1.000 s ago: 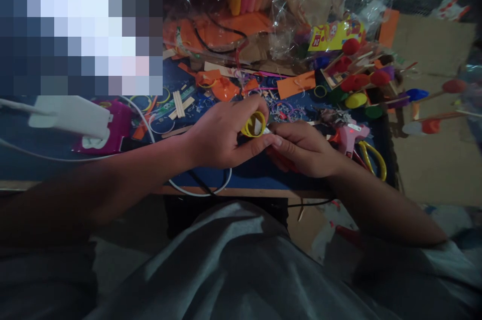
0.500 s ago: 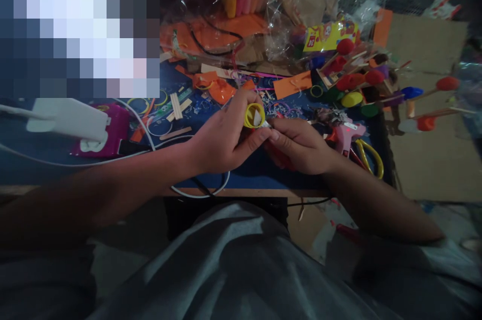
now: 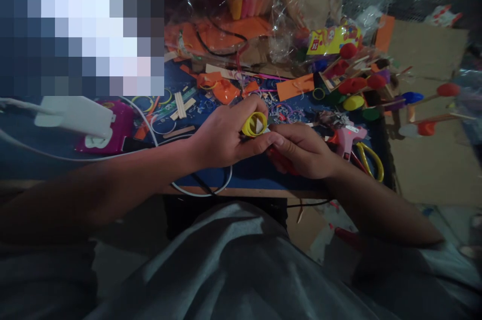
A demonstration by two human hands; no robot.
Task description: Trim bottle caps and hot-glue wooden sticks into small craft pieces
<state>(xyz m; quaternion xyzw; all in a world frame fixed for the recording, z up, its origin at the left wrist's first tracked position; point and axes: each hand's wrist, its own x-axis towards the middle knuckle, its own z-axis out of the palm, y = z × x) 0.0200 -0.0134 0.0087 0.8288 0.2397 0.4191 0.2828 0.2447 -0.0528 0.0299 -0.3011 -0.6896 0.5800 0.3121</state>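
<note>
left hand [image 3: 228,134] nearer, curled round yellow ring [image 3: 248,124] | axis roughly cameraward | right hand [image 3: 307,151] grips red object [image 3: 288,163] | ring upper-left of its fingertips

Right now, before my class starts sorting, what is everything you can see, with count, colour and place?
Table: one, blue, centre
Short tube: one, yellow, centre, gripped
Slim object: one, red, centre, mostly covered
Glue gun: one, pink, right
Looped handle: one, yellow, beside it
Round-ended pieces: many, mixed colours, far right
Packet: one, yellow, back right
Flat piece: one, orange, back centre
Wooden sticks: several, pale, left of centre
Charger: one, white, left
Box: one, magenta, under it
Cardboard: several, brown, right and back
Top left: pixelated, cannot tell
Shirt: one, grey, bottom
Left hand: one, bare, centre
Right hand: one, bare, right of centre
</note>
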